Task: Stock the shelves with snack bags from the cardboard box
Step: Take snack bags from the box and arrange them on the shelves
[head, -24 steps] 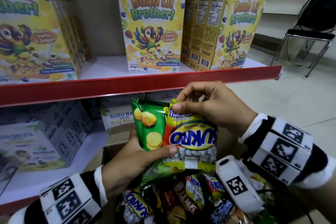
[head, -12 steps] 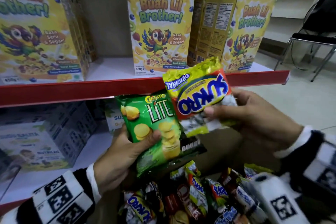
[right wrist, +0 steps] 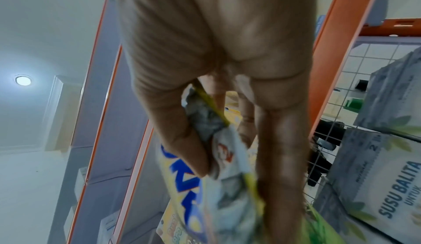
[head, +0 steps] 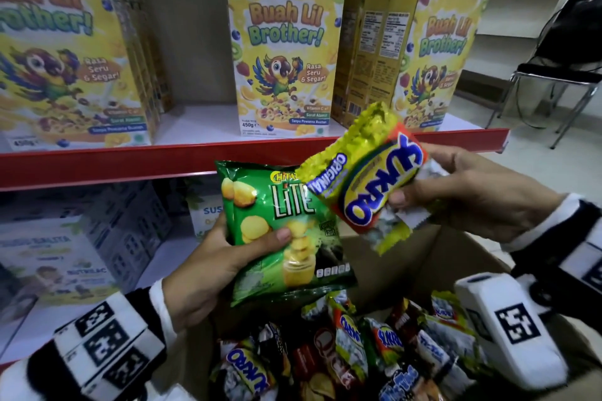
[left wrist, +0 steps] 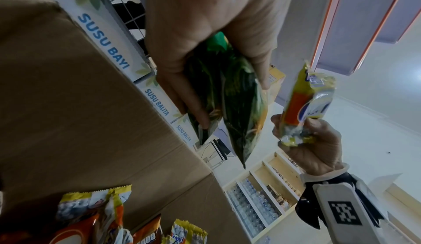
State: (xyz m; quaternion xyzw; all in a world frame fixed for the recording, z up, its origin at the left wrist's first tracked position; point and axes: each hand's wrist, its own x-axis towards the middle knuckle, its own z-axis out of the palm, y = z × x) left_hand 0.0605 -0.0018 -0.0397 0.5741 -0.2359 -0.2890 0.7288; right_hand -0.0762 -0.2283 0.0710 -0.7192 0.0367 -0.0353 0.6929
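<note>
1. Left hand: holds the green Lite chip bag upright, thumb pressed across the bag's front and the other fingers curled behind it, as the left wrist view confirms.
2. Right hand: pinches the yellow Sukro bag by its lower end, thumb on the printed face and fingers behind. The bag is tilted, its crimped top pointing up and left toward the red shelf edge; in the head view its upper corner overlaps the top right of the green bag. The right wrist view is blurred, so whether the two bags actually touch cannot be told.
3. Cardboard box: open, below both hands. It holds a loose heap of snack bags, among them several more Sukro packs and some red-brown packs.
4. Upper shelf: white board behind the red edge, carrying yellow "Buah Lil Brother!" cereal boxes in three groups, left, centre and right. Both held bags hang in front of and slightly below this edge, above the box.
5. Lower shelf: carries grey-white milk-powder cartons labelled "Susu Balita" and "Susu Bayi".
6. Wrist gear: each wrist wears a white band with black square markers; a white camera unit sits below the right wrist.
7. Background, right: a black chair on metal legs stands on the pale floor.
</note>
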